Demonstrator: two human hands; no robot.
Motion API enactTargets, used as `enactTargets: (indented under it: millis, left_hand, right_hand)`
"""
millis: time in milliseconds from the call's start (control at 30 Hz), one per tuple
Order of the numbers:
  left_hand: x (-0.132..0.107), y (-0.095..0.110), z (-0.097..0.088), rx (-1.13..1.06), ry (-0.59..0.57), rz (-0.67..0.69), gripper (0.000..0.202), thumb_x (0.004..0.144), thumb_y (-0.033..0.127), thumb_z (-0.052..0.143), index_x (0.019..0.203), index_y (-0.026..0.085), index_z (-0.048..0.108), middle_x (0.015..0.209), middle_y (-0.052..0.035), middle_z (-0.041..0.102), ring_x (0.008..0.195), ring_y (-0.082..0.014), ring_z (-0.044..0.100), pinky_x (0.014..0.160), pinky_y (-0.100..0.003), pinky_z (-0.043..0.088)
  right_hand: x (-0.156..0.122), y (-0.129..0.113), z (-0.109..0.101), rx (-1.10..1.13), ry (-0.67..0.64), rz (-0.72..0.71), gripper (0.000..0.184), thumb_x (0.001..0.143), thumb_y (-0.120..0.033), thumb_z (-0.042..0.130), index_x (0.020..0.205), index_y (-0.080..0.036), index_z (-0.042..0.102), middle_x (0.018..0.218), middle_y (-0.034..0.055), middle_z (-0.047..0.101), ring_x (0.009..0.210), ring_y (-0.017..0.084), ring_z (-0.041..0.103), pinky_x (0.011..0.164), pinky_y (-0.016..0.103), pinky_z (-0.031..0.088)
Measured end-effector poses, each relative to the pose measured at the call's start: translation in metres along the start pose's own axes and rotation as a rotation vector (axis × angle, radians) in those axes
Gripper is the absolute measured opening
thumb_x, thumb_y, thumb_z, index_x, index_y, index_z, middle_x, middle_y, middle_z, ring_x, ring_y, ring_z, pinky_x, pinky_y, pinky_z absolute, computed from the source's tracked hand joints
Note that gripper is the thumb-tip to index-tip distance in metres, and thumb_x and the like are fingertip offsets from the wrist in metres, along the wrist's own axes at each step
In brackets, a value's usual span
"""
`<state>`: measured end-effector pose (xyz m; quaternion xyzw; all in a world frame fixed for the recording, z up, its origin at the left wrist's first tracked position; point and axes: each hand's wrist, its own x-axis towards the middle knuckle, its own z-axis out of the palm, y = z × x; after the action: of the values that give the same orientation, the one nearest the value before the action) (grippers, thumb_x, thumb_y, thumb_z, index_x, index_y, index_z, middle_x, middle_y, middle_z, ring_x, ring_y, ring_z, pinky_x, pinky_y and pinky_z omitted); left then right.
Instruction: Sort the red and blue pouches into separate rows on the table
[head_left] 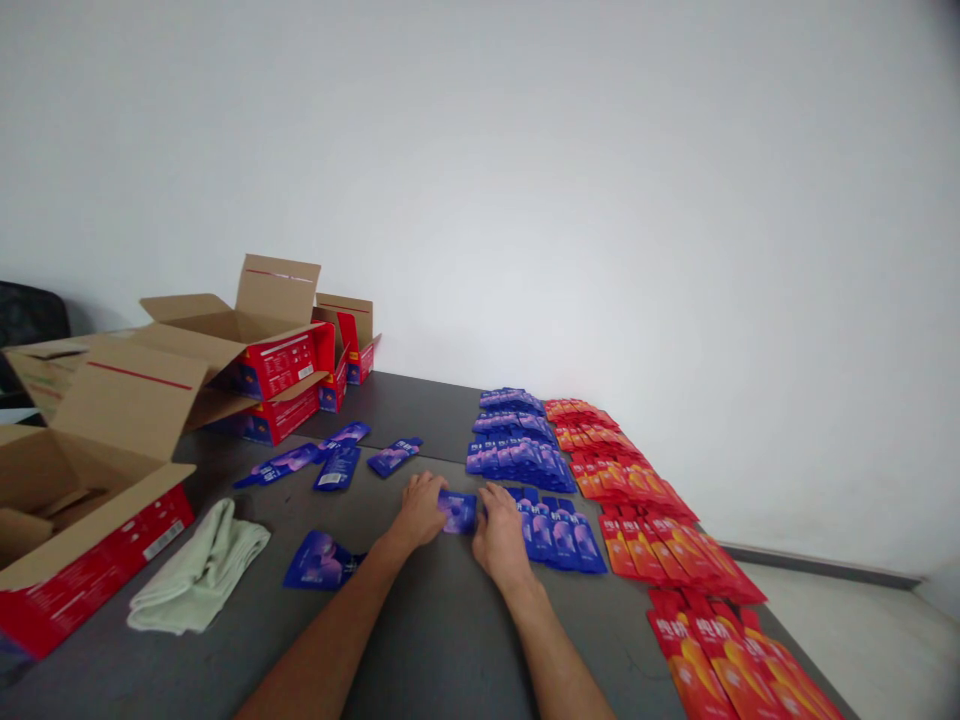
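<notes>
A small blue pouch [458, 512] with a pink-purple print spans the gap between my two hands, low over the dark table. My left hand [422, 509] has its fingers closed on the pouch's left end. At the other end my right hand [498, 530] is curled, its thumb and fingers against the pouch's right edge. Just right of that hand lies a row of overlapping blue pouches [559, 532], partly hidden by it. Loose blue pouches lie to the left: one flat pouch [319, 562] beside my left forearm, another pouch [395, 456] farther back.
Rows of red-orange pouches [660, 548] line the table's right edge, with stacked blue rows [517, 455] beside them. Open cardboard boxes [281, 365] stand back left; another open box [97, 570] is nearer. A folded pale cloth [201, 570] lies beside it. A white wall rises behind.
</notes>
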<state>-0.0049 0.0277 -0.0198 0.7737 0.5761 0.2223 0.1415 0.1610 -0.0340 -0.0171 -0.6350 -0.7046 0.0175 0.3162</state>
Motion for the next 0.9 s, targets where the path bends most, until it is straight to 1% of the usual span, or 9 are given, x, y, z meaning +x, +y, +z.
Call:
enactTargets:
  millis: [67, 200, 367, 433, 533, 633, 733, 800, 900]
  left_hand:
    - [0.001, -0.003, -0.006, -0.093, 0.021, 0.024, 0.029, 0.069, 0.01, 0.053, 0.093, 0.021, 0.065, 0.103, -0.0053, 0.061, 0.103, -0.0222, 0.051, 0.088, -0.033, 0.039]
    - [0.002, -0.008, -0.012, -0.304, 0.112, 0.096, 0.03, 0.063, 0.0, 0.046, 0.08, 0.019, 0.063, 0.086, -0.003, 0.061, 0.086, -0.0165, 0.055, 0.079, -0.028, 0.043]
    - [0.002, -0.003, -0.013, -0.405, 0.14, 0.12, 0.026, 0.062, 0.001, 0.047, 0.074, 0.018, 0.062, 0.08, -0.0015, 0.061, 0.079, -0.0148, 0.055, 0.074, -0.025, 0.043]
    - [-0.001, 0.003, -0.015, -0.431, 0.119, 0.151, 0.021, 0.067, 0.005, 0.05, 0.076, 0.018, 0.064, 0.08, -0.0014, 0.062, 0.078, -0.0148, 0.056, 0.073, -0.025, 0.043]
    - [-0.007, 0.013, -0.022, -0.458, 0.074, 0.236, 0.015, 0.078, 0.018, 0.054, 0.082, 0.018, 0.068, 0.084, -0.0026, 0.064, 0.081, -0.0163, 0.058, 0.076, -0.026, 0.043]
    - [-0.012, 0.021, -0.029, -0.455, 0.055, 0.267, 0.02, 0.084, 0.026, 0.051, 0.083, 0.018, 0.07, 0.084, -0.0038, 0.066, 0.083, -0.0176, 0.059, 0.077, -0.027, 0.043]
    - [-0.016, 0.026, -0.034, -0.44, 0.077, 0.262, 0.023, 0.086, 0.028, 0.05, 0.081, 0.018, 0.07, 0.082, -0.0038, 0.066, 0.082, -0.0178, 0.059, 0.076, -0.027, 0.042]
    - [-0.017, 0.028, -0.034, -0.417, 0.099, 0.262, 0.025, 0.086, 0.028, 0.048, 0.079, 0.018, 0.07, 0.082, -0.0038, 0.066, 0.081, -0.0177, 0.059, 0.076, -0.027, 0.041]
    - [-0.018, 0.028, -0.031, -0.385, 0.097, 0.264, 0.027, 0.088, 0.028, 0.046, 0.077, 0.019, 0.069, 0.081, -0.0039, 0.065, 0.081, -0.0175, 0.059, 0.074, -0.027, 0.041]
  right_hand:
    - [0.0, -0.002, -0.002, 0.061, 0.047, 0.043, 0.043, 0.074, -0.006, 0.046, 0.114, -0.013, 0.06, 0.127, 0.0131, 0.057, 0.12, 0.024, 0.049, 0.106, 0.035, 0.034]
    - [-0.001, -0.009, -0.006, 0.18, 0.103, 0.104, 0.026, 0.075, -0.012, 0.053, 0.1, -0.018, 0.059, 0.102, 0.0098, 0.062, 0.103, 0.025, 0.056, 0.096, 0.036, 0.041]
    - [-0.001, -0.014, -0.01, 0.27, 0.162, 0.062, 0.009, 0.08, -0.017, 0.055, 0.088, -0.019, 0.06, 0.092, 0.007, 0.062, 0.091, 0.022, 0.057, 0.084, 0.032, 0.044]
    - [0.001, -0.012, -0.011, 0.279, 0.201, 0.029, 0.01, 0.083, -0.017, 0.055, 0.086, -0.019, 0.063, 0.092, 0.0071, 0.062, 0.092, 0.022, 0.056, 0.085, 0.031, 0.043]
    - [0.002, -0.008, -0.009, 0.288, 0.242, -0.017, 0.013, 0.086, -0.018, 0.054, 0.088, -0.019, 0.067, 0.092, 0.0071, 0.063, 0.091, 0.021, 0.056, 0.084, 0.031, 0.042]
    - [0.002, -0.006, -0.007, 0.273, 0.278, -0.047, 0.013, 0.088, -0.019, 0.055, 0.088, -0.019, 0.068, 0.089, 0.0068, 0.065, 0.089, 0.021, 0.056, 0.083, 0.032, 0.041]
    - [0.001, -0.01, -0.009, 0.228, 0.33, -0.002, 0.012, 0.087, -0.021, 0.058, 0.087, -0.02, 0.07, 0.088, 0.0069, 0.066, 0.088, 0.022, 0.054, 0.082, 0.033, 0.039]
    - [0.0, -0.012, -0.012, 0.226, 0.324, 0.025, 0.01, 0.086, -0.022, 0.06, 0.085, -0.02, 0.07, 0.087, 0.0063, 0.066, 0.086, 0.022, 0.054, 0.08, 0.032, 0.038]
    - [-0.001, -0.013, -0.017, 0.258, 0.264, 0.022, 0.009, 0.085, -0.021, 0.06, 0.082, -0.021, 0.068, 0.084, 0.0046, 0.066, 0.085, 0.021, 0.054, 0.079, 0.031, 0.038]
